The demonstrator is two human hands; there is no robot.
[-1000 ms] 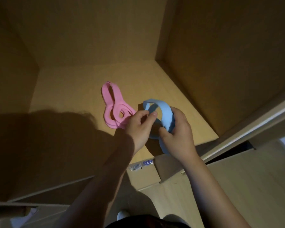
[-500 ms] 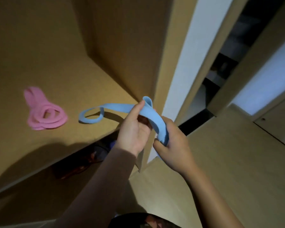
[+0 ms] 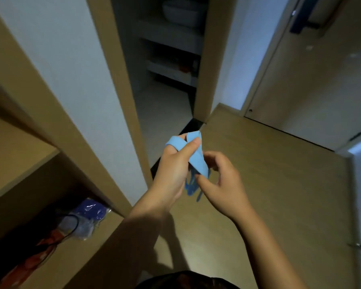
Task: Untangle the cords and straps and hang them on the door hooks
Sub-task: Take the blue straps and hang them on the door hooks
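A light blue strap [image 3: 197, 156] is bunched in front of me over the wooden floor. My left hand [image 3: 174, 165] grips its upper loop, with the thumb pressed across the band. My right hand [image 3: 221, 182] pinches the lower part of the strap between thumb and fingertips. Blurred blue loops hang down between the two hands. The pink strap and any door hooks are out of view.
A wooden cabinet [image 3: 27, 142] stands at my left; its lower shelf holds plastic bags [image 3: 86, 217] and a red item [image 3: 35, 257] with a black cord. A dark doorway [image 3: 167, 65] opens ahead. A closed door [image 3: 313, 80] is at the right.
Both hands lifted the blue strap off the cabinet shelf and carried it right, away from the cabinet. My view swung right, and the pink strap left the frame.
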